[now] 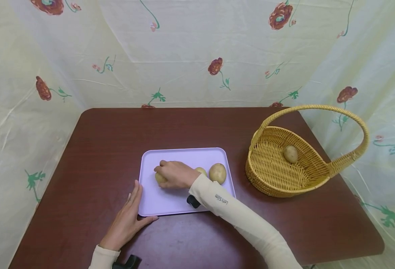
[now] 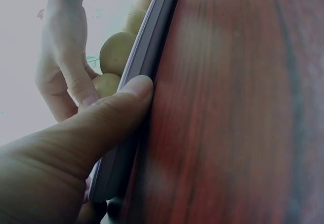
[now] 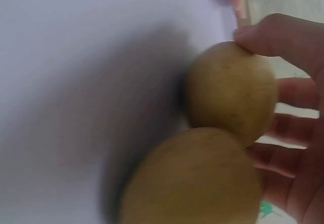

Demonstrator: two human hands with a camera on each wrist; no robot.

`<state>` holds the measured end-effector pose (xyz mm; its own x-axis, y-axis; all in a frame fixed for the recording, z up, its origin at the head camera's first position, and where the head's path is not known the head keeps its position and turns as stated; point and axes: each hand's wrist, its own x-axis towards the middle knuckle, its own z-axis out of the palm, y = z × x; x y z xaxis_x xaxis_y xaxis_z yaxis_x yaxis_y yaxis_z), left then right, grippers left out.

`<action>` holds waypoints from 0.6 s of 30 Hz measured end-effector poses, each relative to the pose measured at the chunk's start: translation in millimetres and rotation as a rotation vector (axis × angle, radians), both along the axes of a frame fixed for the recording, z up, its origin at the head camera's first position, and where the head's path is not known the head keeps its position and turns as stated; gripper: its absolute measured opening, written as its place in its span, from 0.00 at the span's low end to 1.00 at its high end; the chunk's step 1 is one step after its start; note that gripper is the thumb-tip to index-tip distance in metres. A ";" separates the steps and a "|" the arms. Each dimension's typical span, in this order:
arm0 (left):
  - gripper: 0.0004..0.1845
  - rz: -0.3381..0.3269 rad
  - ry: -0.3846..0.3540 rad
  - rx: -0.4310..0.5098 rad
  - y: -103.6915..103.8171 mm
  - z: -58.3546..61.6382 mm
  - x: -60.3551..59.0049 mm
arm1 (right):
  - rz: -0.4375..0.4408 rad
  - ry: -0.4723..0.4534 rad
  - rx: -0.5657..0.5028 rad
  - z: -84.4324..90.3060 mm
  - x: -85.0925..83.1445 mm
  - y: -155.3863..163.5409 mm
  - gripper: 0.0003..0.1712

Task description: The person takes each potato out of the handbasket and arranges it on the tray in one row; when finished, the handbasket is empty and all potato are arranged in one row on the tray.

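Note:
My right hand point(image 1: 177, 174) reaches over a lilac tray point(image 1: 190, 152) and grips a small potato point(image 1: 159, 179) at its left part. In the right wrist view, thumb and fingers curl round this potato point(image 3: 228, 89), while a larger potato point(image 3: 195, 183) lies against it. Two more potatoes show past my right wrist: a big one point(image 1: 217, 173) and one point(image 1: 201, 170) partly hidden by the sleeve. My left hand point(image 1: 125, 224) touches the tray's front left corner, its straight fingers along the left side. Its thumb point(image 2: 116, 110) presses the front edge.
On the right of the dark brown table point(image 1: 116, 127) stands a yellow wicker basket point(image 1: 268, 189) with a tall arched handle point(image 1: 313, 107). One potato point(image 1: 290, 154) lies inside it. A flowered curtain point(image 1: 184, 45) hangs behind the table.

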<state>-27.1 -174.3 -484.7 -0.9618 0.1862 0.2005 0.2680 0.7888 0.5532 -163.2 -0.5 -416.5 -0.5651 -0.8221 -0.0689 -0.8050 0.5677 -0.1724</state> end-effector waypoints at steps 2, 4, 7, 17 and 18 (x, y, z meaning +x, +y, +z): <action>0.57 -0.001 0.004 -0.002 -0.4 -0.2 -0.1 | -0.014 -0.007 0.014 1.6 -0.4 -1.1 0.20; 0.57 -0.001 0.005 0.000 -0.3 -0.4 0.0 | -0.020 -0.017 0.029 1.8 -0.7 -1.6 0.19; 0.57 0.000 0.001 0.002 -0.2 -0.3 0.3 | -0.019 -0.033 0.052 1.2 -0.7 -1.9 0.21; 0.57 0.006 -0.022 -0.002 0.1 -0.5 -0.7 | -0.019 -0.061 0.068 -0.8 -0.5 0.0 0.33; 0.57 0.006 -0.021 -0.002 0.1 -0.4 -0.8 | -0.019 -0.062 0.068 -1.3 -0.8 0.2 0.33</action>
